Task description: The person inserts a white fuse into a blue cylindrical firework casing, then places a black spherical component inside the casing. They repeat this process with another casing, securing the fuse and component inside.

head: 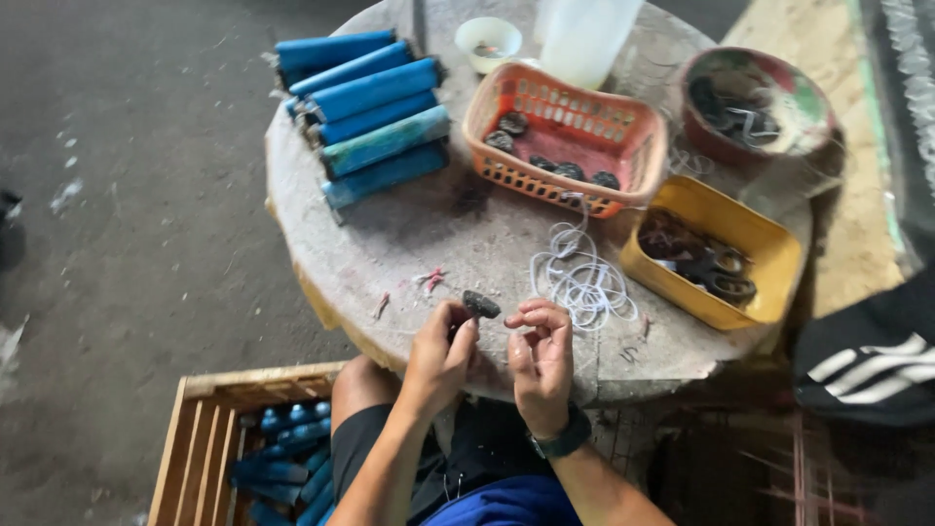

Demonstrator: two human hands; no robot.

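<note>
At the near edge of the round table (409, 234), the left hand (440, 356) pinches a small dark lump (480, 305) between thumb and fingertips, closed firmly on it, while the right hand (542, 358) curls just beside it, fingers drawn together as if nipping a thin thread, though whether it grips one I cannot tell. Judging by this, the lump is being tied or threaded; the coming move seems to call for fine, steady fingertip work. A loose tangle of white string (581, 281) lies close by on the rough, pitted tabletop. Toward the far edge sit a perforated orange basket (565, 107) with more dark lumps, a glossy yellow tray (769, 248), and stacked blue tubes (375, 117).
</note>
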